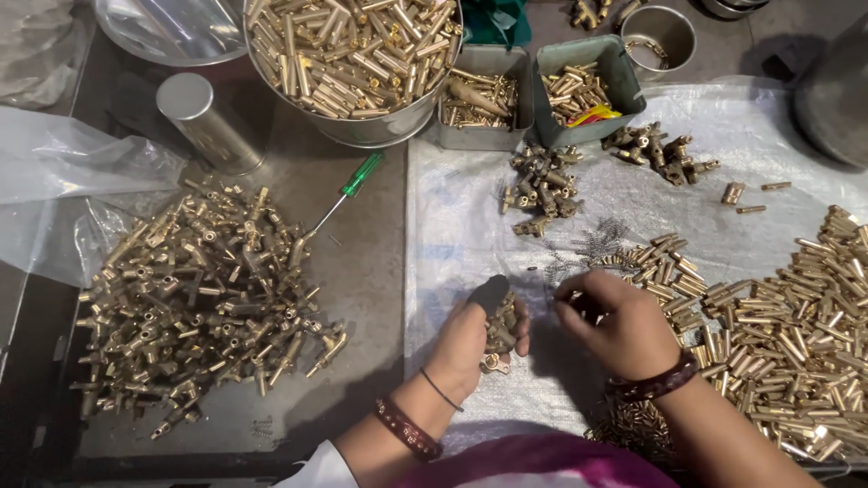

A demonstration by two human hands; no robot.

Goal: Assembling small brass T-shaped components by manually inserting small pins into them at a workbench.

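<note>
Big heap of brass fittings (194, 298) lies left on the table; a pile of brass tubes (787, 343) lies right. Left hand (475, 339) curls around a brass fitting (499, 333); right hand (615, 321) pinches something too small to tell.

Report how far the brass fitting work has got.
Looks done: a big heap of assembled brass fittings left of the cloth. In hand: the left hand holds one fitting; the right hand picks at small parts. Left: loose brass tubes and a full bowl.

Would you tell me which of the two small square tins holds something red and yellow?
The right-hand green tin: a red and yellow piece lies among its brass parts; the grey tin beside it holds only brass.
</note>
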